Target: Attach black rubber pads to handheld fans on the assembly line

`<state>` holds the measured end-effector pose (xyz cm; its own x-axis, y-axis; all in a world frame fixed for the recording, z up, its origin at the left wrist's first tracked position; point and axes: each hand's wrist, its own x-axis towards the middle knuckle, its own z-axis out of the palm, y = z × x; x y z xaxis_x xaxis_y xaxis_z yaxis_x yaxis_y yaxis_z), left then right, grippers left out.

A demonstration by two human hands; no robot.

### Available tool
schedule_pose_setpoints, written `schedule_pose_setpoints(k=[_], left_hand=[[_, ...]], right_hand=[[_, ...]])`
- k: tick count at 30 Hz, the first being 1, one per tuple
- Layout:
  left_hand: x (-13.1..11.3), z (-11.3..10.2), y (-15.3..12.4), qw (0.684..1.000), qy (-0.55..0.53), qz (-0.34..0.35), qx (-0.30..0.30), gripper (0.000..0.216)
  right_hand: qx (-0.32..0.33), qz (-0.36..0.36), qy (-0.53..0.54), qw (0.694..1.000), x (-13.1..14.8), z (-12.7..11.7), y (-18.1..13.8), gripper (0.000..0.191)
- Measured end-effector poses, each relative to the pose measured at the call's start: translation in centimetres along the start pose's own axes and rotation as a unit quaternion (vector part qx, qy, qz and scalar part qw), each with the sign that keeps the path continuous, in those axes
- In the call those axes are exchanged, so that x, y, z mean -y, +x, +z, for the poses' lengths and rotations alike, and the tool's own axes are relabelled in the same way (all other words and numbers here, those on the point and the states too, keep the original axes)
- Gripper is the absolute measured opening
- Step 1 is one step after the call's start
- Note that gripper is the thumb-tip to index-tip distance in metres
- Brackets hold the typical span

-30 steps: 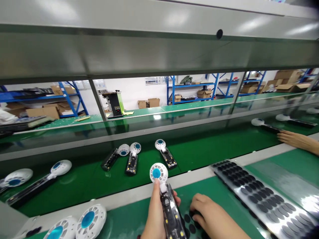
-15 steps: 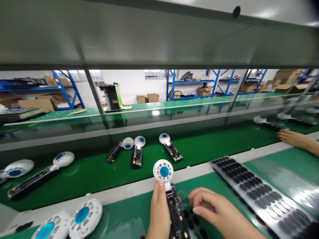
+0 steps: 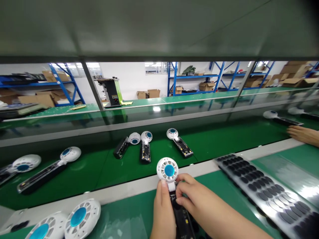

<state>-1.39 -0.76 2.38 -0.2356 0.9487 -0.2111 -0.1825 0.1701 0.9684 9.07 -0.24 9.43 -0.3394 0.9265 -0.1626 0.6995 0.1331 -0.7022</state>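
Note:
My left hand [image 3: 163, 209] is wrapped round the black handle of a small hand-held fan [image 3: 168, 171] with a white round head and a blue centre. The fan points away from me over the near green bench. My right hand [image 3: 196, 204] rests on the handle just below the head, fingers pinched against it; what lies under the fingertips is hidden. On the green conveyor belt [image 3: 99, 172] beyond lie three more fans [image 3: 146, 147] side by side.
A shiny sheet of dark round pads [image 3: 264, 192] lies at right. Two loose white fan heads [image 3: 82, 214] sit at lower left. Two long fans [image 3: 50, 166] lie on the belt at left. Another person's hand [image 3: 302, 134] reaches in at far right.
My right hand has lifted from the dark pads by the handle and moved left onto the fan's handle below the head. The camera has shifted a little rightward.

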Motion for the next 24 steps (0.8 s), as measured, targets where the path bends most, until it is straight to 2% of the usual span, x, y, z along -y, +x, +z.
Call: schedule_pose_setpoints(k=[14, 21, 24], left_hand=[[-0.4, -0.1, -0.2, 1.000, 0.020, 0.004, 0.006, 0.042], [-0.3, -0.1, 0.0, 0.999, 0.031, 0.002, 0.014, 0.041], [-0.4, -0.1, -0.1, 0.999, 0.031, -0.008, 0.016, 0.044]], right_hand=[[0.031, 0.012, -0.067, 0.997, 0.1, -0.1, 0.5, 0.017], [0.023, 0.006, -0.076, 0.997, -0.2, 0.2, 0.4, 0.017], [0.000, -0.012, -0.076, 0.997, -0.9, 0.8, 0.4, 0.016]])
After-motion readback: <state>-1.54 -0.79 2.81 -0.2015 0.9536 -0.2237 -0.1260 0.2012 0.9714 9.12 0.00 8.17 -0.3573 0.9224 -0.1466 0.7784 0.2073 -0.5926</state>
